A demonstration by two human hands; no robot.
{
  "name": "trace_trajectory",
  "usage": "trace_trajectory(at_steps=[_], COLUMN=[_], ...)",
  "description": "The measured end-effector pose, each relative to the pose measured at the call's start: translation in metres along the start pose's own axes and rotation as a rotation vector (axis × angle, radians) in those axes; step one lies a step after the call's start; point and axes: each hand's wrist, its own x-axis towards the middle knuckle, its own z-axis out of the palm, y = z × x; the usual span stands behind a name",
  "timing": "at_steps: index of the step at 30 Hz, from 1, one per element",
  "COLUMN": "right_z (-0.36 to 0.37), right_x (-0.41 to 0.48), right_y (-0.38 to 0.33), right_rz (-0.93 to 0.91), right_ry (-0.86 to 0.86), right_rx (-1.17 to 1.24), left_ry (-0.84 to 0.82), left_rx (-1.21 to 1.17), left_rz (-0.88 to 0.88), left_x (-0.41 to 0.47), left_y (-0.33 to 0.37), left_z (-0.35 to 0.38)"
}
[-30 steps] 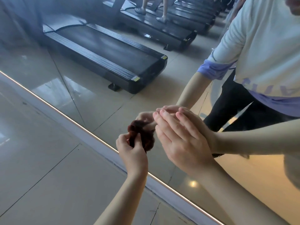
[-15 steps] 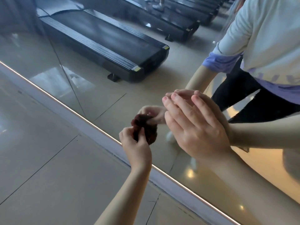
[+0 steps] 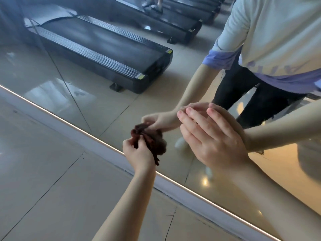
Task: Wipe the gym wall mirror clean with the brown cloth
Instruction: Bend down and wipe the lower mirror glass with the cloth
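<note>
Glossy beige floor tiles, pale skirting strip, reflected black treadmills.

The brown cloth bunched in my left hand is soft, matt fabric, creased into ribbed folds with nothing shiny about it, while the mirror under my flat right hand is smooth, glossy glass (a little hazy toward its upper left). The floor is polished beige tile, glossy enough to carry pale glare, with thin dark joints and hairline cracks near the white, smooth-looking skirting strip at the glass's foot. The treadmill reflected in the mirror shows a matt black belt between ribbed black side rails.
</note>
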Motion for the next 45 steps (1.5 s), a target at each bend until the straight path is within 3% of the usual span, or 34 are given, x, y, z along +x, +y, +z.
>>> trace_trajectory(at_steps=[2, 7, 15, 21, 28, 33, 40, 45], right_z=[0.0, 0.001, 0.001, 0.001, 0.003, 0.003, 0.001, -0.002], right_x=[0.0, -0.001, -0.002, -0.004, -0.005, -0.006, -0.006, -0.004], right_y=[0.0, 0.0, 0.0, 0.001, 0.0, 0.001, 0.001, 0.001], right_rz=[-0.001, -0.003, -0.009, -0.022, -0.02, -0.026, -0.046, -0.033], right_ry=[0.003, 0.015, 0.007, 0.021, 0.009, 0.006, -0.044, -0.071], right_rx=[0.001, -0.007, 0.003, -0.024, -0.043, -0.06, -0.067, -0.067], left_ry=[0.044, -0.127, 0.073, -0.033, 0.134, -0.001, 0.127, -0.017], left_rx=[0.023, 0.054, -0.074, -0.054, -0.049, -0.024, -0.024, -0.001], left_rz=[-0.013, 0.138, -0.124, 0.04, -0.06, 0.008, -0.063, 0.052], left_x=[0.008, -0.04, -0.008, -0.03, 0.022, -0.009, 0.029, 0.004], left_y=[0.003, 0.007, 0.022, 0.026, 0.037, 0.035, 0.05, 0.044], left_z=[0.0, 0.003, 0.006, 0.005, 0.003, 0.003, 0.002, 0.002])
